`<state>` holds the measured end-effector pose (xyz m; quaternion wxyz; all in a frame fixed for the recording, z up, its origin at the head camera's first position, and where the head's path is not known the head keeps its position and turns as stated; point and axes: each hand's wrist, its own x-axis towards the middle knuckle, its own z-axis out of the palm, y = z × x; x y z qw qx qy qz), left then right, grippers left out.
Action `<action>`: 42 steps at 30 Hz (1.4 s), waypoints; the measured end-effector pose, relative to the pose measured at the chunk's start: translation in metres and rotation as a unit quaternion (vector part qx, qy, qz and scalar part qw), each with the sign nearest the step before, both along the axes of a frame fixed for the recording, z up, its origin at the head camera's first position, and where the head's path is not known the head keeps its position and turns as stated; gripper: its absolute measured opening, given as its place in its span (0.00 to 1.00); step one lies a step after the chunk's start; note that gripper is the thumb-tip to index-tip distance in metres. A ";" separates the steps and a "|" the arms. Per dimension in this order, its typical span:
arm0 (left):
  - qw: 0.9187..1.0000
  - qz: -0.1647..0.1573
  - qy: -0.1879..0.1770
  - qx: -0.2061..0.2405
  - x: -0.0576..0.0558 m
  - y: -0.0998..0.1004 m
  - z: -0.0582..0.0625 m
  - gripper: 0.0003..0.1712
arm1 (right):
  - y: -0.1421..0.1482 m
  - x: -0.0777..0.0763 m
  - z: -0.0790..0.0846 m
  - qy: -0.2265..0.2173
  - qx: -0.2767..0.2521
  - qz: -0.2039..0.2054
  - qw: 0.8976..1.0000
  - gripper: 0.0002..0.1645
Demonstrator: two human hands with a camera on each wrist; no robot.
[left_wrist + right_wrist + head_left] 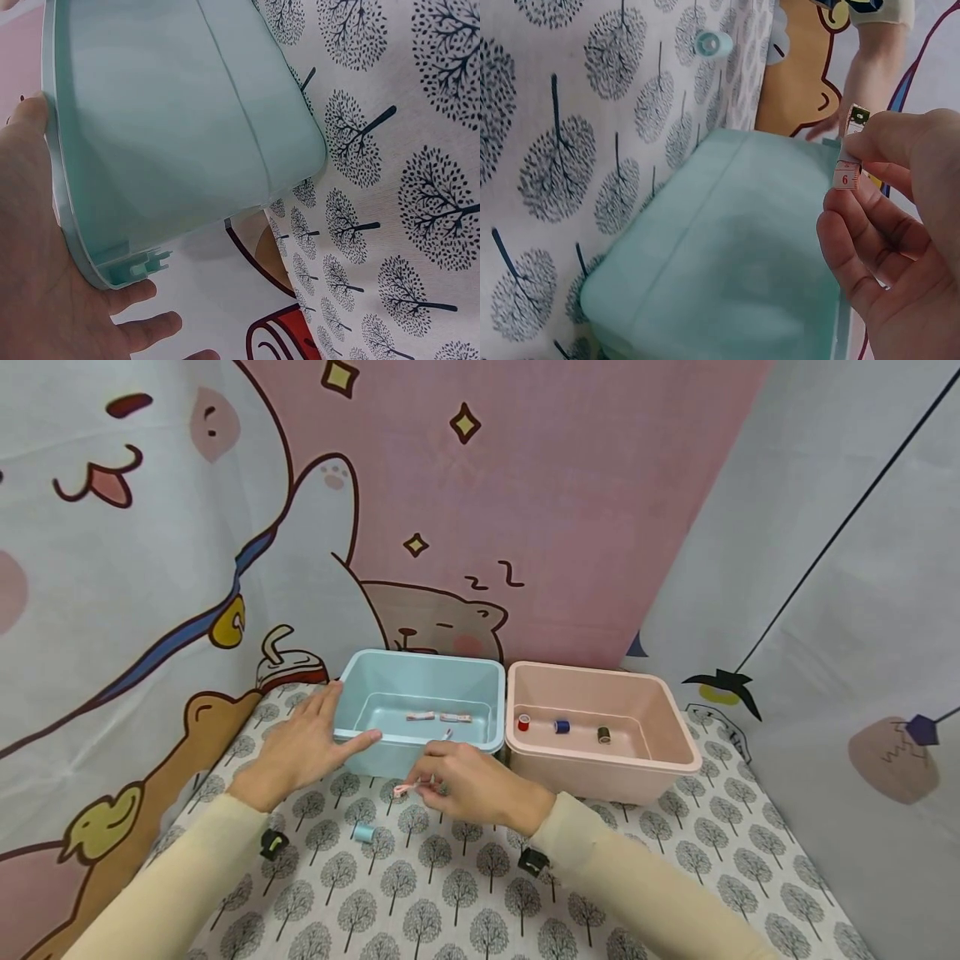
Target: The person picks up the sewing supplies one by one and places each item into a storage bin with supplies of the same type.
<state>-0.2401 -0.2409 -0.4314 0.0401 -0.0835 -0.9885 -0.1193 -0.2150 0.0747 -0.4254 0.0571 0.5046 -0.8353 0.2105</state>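
My right hand (468,785) pinches a folded tape measure (847,174) between thumb and fingers, just in front of the light blue bin (420,752). A red 6 shows on the tape in the right wrist view. My left hand (300,743) rests on that bin's left end, fingers extended; the left wrist view shows the bin's rim (66,202) against the hand. On the blue bin's floor lie two pinkish-white folded tape measures (420,717), and part of another tape (447,734) shows above the front rim.
Beside it, a pink bin (600,777) holds a red thread spool (523,722), a blue spool (562,727) and a dark olive spool (603,735). A light blue spool (363,832) lies on the tree-print cloth (420,918). Patterned fabric (570,510) hangs behind the bins.
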 end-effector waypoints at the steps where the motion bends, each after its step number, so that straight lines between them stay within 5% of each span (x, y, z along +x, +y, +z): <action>1: 1.000 0.001 0.000 0.001 0.000 0.000 0.000 0.75 | 0.000 -0.001 0.002 0.000 -0.002 -0.002 1.000 0.10; 26: 1.000 0.008 -0.006 0.007 0.002 0.001 0.000 0.76 | 0.016 -0.030 0.041 0.014 -0.044 -0.042 0.998 0.12; 42: 1.000 0.010 -0.005 0.006 0.001 0.001 -0.001 0.77 | 0.017 -0.063 0.054 0.032 -0.053 -0.053 0.997 0.10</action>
